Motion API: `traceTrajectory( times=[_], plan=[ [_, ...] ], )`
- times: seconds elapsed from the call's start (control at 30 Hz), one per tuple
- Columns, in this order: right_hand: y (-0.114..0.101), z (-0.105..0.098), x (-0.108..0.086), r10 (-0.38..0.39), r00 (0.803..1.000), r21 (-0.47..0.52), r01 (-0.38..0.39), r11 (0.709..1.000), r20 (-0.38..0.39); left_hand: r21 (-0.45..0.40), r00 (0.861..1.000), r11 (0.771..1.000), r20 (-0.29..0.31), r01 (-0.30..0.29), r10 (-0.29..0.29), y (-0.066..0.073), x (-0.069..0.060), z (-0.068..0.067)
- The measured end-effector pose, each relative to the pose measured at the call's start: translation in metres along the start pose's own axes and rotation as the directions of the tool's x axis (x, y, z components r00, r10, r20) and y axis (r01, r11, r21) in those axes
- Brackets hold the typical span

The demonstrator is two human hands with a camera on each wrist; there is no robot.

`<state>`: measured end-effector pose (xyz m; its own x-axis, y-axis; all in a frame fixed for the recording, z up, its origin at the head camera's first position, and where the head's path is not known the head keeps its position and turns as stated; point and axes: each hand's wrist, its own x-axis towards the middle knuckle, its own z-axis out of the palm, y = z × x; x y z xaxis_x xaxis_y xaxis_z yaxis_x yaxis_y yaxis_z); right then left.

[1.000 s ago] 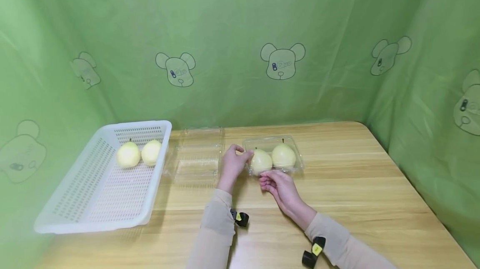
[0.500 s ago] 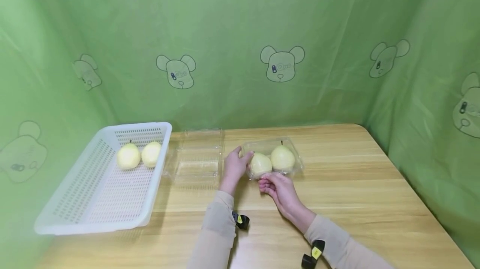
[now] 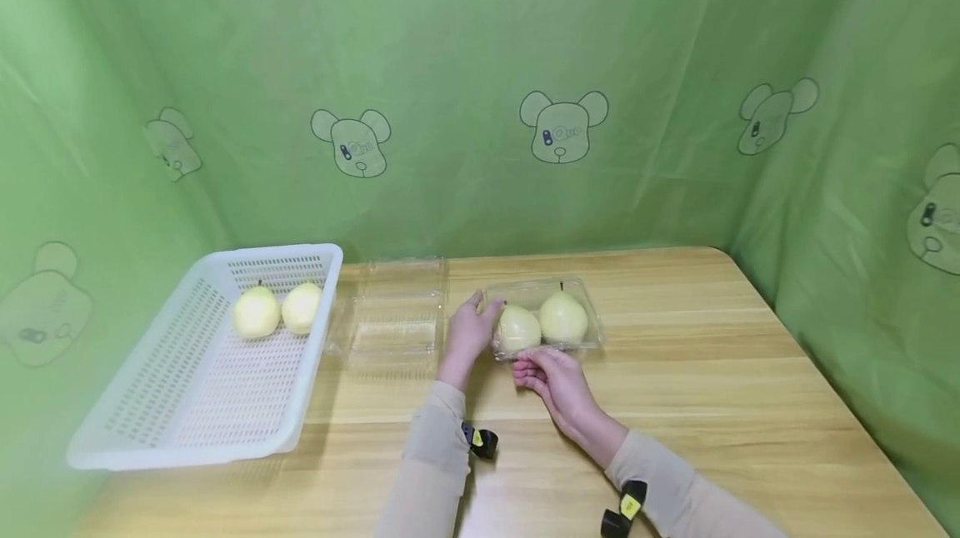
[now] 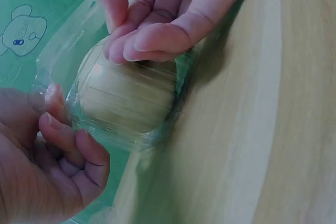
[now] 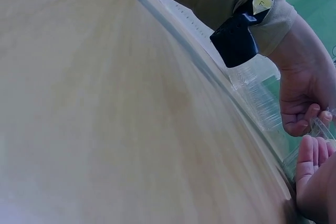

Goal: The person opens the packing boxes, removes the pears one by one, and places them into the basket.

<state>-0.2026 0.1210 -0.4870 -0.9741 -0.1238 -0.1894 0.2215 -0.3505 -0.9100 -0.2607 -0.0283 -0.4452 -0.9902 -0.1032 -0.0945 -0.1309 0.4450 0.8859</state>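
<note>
Two pale yellow-green pears sit side by side in a clear plastic clamshell box [image 3: 528, 292] on the table. The left pear [image 3: 519, 328] lies tilted and the right pear [image 3: 564, 317] has its stem up. My left hand [image 3: 467, 334] pinches the box at its left end between thumb and fingers; the left wrist view shows the clear film-like plastic there. At the front edge, my right hand [image 3: 558, 380] pinches the rim with its thumb and curled fingers. From the left wrist, one pear [image 4: 126, 93] shows through the plastic, partly behind the right fingers.
A white perforated basket [image 3: 292, 430] with two more pears [image 3: 256, 312] stands at the left. Between it and my left hand lies another clear plastic box [image 3: 397, 334], opened out. Green cloth [image 3: 465, 38] surrounds the wooden table [image 3: 720, 371].
The box with its pears and both hands have shifted very slightly left and nearer. Both hands keep their hold on the box. The basket has not moved.
</note>
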Motion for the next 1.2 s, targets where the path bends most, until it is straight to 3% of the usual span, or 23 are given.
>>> traceTrajectory(
  times=[0.17, 0.3, 0.53, 0.83, 1.03, 1.2],
  plan=[
    [-0.001, -0.001, -0.001, 0.004, 1.0, 0.003, -0.004, 1.0, 0.006, -0.15, 0.996, 0.987, 0.076, 0.05, -0.039, -0.002, 0.001, -0.004],
    [-0.001, -0.001, 0.0, 0.014, 1.0, 0.009, -0.014, 1.0, 0.006, -0.182, 0.99, 0.982, 0.139, 0.052, -0.027, -0.001, 0.0, -0.01],
    [-0.001, -0.002, -0.001, 0.036, 0.999, 0.018, -0.037, 0.999, 0.01, -0.153, 0.97, 0.988, 0.243, 0.028, 0.01, 0.005, -0.007, -0.025],
    [-0.002, -0.002, -0.001, 0.044, 0.999, 0.032, -0.045, 0.998, 0.021, -0.092, 0.953, 0.996, 0.3, -0.023, 0.049, 0.014, -0.018, -0.041],
    [-0.002, -0.002, -0.001, 0.046, 0.999, 0.033, -0.047, 0.998, 0.023, -0.048, 0.927, 0.995, 0.363, -0.087, 0.098, 0.015, -0.021, -0.05],
    [-0.002, -0.002, -0.001, 0.05, 0.999, 0.04, -0.051, 0.998, 0.015, -0.002, 0.887, 0.981, 0.428, -0.193, 0.175, 0.012, -0.019, -0.055]
  ],
)
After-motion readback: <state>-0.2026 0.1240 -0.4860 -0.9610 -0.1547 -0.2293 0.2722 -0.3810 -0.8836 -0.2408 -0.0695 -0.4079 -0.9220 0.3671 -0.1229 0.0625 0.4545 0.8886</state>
